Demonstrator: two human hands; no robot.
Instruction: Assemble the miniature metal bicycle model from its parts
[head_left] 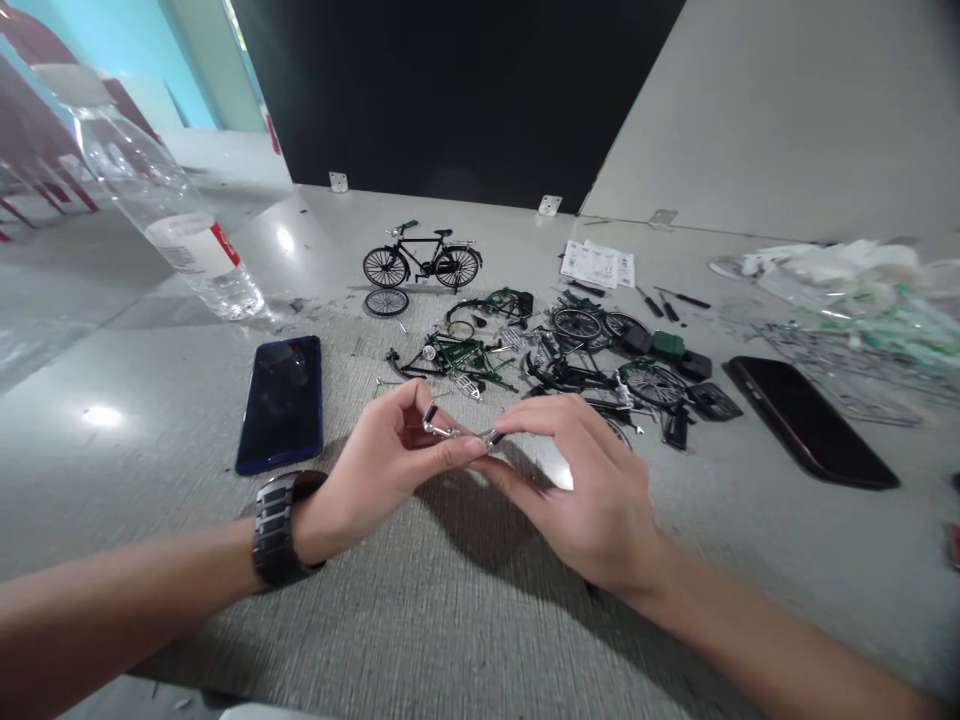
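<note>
Your left grip (pixel 382 465) and right grip (pixel 581 490) are both pressed together, thumbs against fingers, pinching a small chrome part (pixel 454 432) with black ends. It is held in the air above the counter (pixel 450 640). Could be a pedal or crank piece; too small to call. Black metal-link watch (pixel 277 530) on your left wrist.

Main risk: tiny part, fingertip hold only. Slip or over-squeeze and it could ping into the loose pieces, hard to spot on the speckled grey surface. Twisting your grips against each other could bend the thin chrome section.

Just left of your hands: blue-edged smartphone (pixel 281 405). Glossy face, so a dropped metal part could scratch it.

Just ahead: loose green bicycle frame (pixel 450 355), chrome basket (pixel 466 386) and spoked wheels (pixel 577 323), all in a scattered pile. A forward wrist sweep could snag spokes or shift small bits.

Right: black smartphone (pixel 810 420). Farther back: small screwdrivers (pixel 664 303), instruction sheets (pixel 596 264), black model bicycle (pixel 420 262) standing upright, spare wheel (pixel 386 302) just in front. Far left: clear water bottle (pixel 165 205); knock it and water could reach the parts.
</note>
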